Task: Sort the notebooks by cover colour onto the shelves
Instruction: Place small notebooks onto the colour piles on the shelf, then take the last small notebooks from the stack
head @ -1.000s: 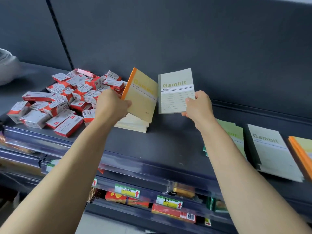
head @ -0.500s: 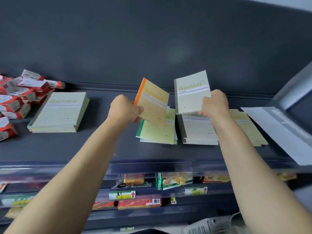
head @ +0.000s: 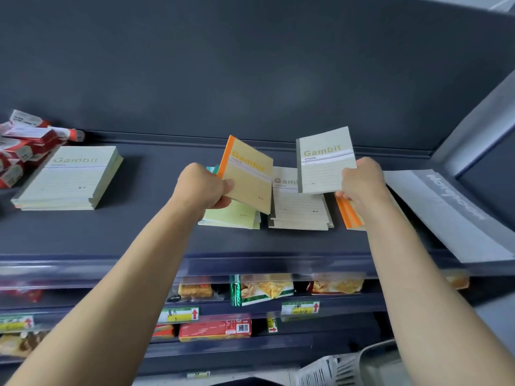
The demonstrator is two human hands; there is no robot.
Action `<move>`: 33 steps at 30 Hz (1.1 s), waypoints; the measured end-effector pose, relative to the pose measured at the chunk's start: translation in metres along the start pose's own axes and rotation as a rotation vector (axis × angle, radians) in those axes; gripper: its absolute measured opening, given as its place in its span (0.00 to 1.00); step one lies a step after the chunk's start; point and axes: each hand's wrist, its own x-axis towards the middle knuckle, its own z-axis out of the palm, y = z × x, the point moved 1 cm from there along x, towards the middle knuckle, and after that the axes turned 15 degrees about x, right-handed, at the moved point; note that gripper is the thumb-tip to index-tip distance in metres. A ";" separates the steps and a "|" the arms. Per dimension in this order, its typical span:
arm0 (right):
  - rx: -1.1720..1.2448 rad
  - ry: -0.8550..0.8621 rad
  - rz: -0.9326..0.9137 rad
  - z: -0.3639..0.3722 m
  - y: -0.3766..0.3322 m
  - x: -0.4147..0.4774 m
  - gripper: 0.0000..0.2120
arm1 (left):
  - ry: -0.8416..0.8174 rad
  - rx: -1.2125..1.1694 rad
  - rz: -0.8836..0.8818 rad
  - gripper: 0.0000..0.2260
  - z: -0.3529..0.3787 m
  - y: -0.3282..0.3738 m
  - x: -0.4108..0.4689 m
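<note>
My right hand (head: 362, 181) pinches the grey notebook (head: 326, 160), right above the grey pile (head: 299, 210). My left hand (head: 202, 188) pinches the orange notebook (head: 248, 174); its orange pile (head: 349, 215) lies far right.

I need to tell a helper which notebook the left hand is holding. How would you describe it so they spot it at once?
On the dark upper shelf, look at its middle, where two hands hold notebooks above small piles. The left hand grips the orange-spined notebook, tilted, with a tan cover. The grey-spined notebook beside it is pale green.
</note>
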 end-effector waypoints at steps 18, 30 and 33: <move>0.080 0.269 -0.031 -0.131 0.003 0.021 0.17 | -0.407 -0.005 0.091 0.07 0.166 0.089 -0.043; -0.069 -0.168 0.014 -0.045 0.011 -0.004 0.10 | 0.255 0.345 0.332 0.11 0.074 0.057 -0.017; -0.066 -0.269 0.059 -0.014 0.012 -0.009 0.11 | 0.337 0.327 0.256 0.10 0.041 0.035 -0.002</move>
